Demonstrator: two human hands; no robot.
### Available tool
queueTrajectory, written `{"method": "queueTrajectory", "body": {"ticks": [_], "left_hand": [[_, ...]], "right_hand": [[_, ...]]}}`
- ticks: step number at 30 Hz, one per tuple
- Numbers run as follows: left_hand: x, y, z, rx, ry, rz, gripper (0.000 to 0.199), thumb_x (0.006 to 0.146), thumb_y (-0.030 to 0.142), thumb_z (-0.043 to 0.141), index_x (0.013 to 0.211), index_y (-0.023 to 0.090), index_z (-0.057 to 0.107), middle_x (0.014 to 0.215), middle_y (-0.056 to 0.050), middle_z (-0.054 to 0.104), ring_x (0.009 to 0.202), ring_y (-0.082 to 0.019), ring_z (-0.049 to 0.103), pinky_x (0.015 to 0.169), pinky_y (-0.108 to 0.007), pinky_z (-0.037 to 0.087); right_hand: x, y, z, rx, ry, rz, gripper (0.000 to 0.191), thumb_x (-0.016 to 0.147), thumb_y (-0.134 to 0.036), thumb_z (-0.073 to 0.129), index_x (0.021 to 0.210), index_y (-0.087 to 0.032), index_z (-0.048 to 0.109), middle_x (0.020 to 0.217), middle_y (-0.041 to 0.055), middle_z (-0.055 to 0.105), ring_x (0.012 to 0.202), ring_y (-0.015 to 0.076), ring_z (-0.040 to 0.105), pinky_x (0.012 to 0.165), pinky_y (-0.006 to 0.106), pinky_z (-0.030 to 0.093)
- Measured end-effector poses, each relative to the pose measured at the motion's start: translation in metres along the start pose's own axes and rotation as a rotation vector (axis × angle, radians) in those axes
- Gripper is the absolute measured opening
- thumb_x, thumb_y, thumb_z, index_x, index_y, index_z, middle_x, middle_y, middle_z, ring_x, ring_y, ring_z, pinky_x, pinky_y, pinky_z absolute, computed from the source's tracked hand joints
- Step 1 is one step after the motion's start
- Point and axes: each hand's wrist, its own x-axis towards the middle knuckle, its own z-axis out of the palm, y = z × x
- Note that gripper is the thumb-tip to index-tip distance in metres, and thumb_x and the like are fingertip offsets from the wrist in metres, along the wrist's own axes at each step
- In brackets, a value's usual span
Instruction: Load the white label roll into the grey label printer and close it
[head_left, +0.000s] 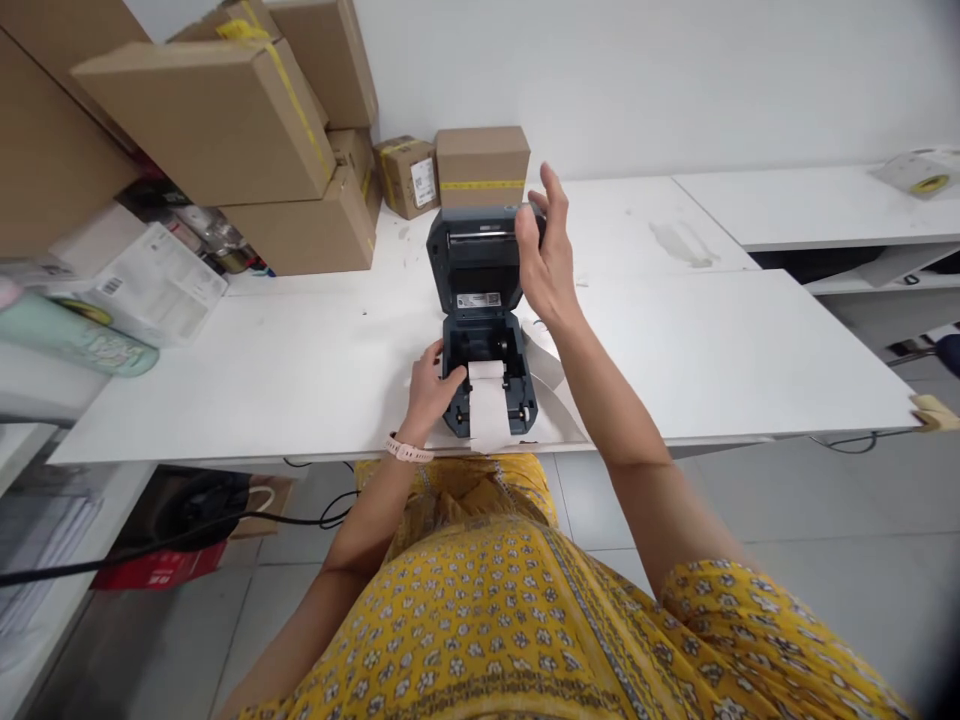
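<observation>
A dark grey label printer (527,385) stands near the table's front edge with its lid (439,250) raised. Inside it sits a small roll of white labels (486,370), and a strip (489,412) runs from it out over the front. My left hand (431,388) grips the printer's left side, thumb over the rim and fingers along the outside. At the upper right corner of the lid is my right hand (551,255), its fingers stretched and the thumb apart, against the lid's edge. Part of the lid is hidden behind it.
Stacked cardboard boxes (217,120) fill the back left of the white table (675,350). Two smaller cartons, one a plain box (482,160), stand behind the printer. Loose backing paper (551,370) lies at its right. A green bottle (82,335) lies far left. Cables hang below the table.
</observation>
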Motion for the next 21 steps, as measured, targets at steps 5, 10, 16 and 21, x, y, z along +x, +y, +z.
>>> {"method": "queueTrajectory", "body": {"ticks": [5,10,16,21], "left_hand": [[0.006,0.008,-0.001,0.219,-0.048,-0.04,0.07,0.079,0.035,0.068,0.145,0.021,0.053,0.126,-0.014,0.067,0.104,-0.03,0.067,0.095,-0.046,0.052],[0.012,0.026,-0.01,0.48,-0.155,-0.079,0.063,0.083,0.043,0.064,0.141,0.02,0.057,0.1,-0.013,0.074,0.099,-0.037,0.07,0.088,-0.046,0.051],[0.013,0.032,-0.013,0.626,-0.228,-0.043,0.058,0.09,0.044,0.056,0.142,0.02,0.056,0.096,-0.012,0.076,0.096,-0.037,0.072,0.082,-0.043,0.052],[0.016,0.037,-0.018,0.758,-0.336,0.061,0.047,0.091,0.024,0.047,0.136,0.017,0.058,0.099,-0.012,0.076,0.098,-0.034,0.072,0.084,-0.04,0.052]], "right_hand": [[0.01,0.001,-0.005,-0.047,0.078,-0.11,0.073,0.099,-0.074,0.032,0.156,-0.028,0.028,0.165,0.0094,0.036,0.156,0.0305,0.031,0.124,0.051,0.035],[-0.041,0.003,-0.009,-0.155,-0.416,-0.223,0.037,0.103,-0.045,0.041,0.123,-0.024,0.063,0.111,0.0096,0.074,0.104,0.0295,0.07,0.098,0.05,0.053],[-0.069,0.04,0.017,-0.24,-0.983,-0.259,0.03,0.1,-0.034,0.045,0.116,-0.022,0.067,0.106,0.0098,0.079,0.105,0.0298,0.071,0.117,0.066,0.031],[-0.056,0.038,0.012,-0.021,-1.115,-0.152,0.038,0.094,-0.039,0.062,0.127,-0.022,0.067,0.119,0.0101,0.076,0.112,0.0292,0.069,0.119,0.066,0.027]]}}
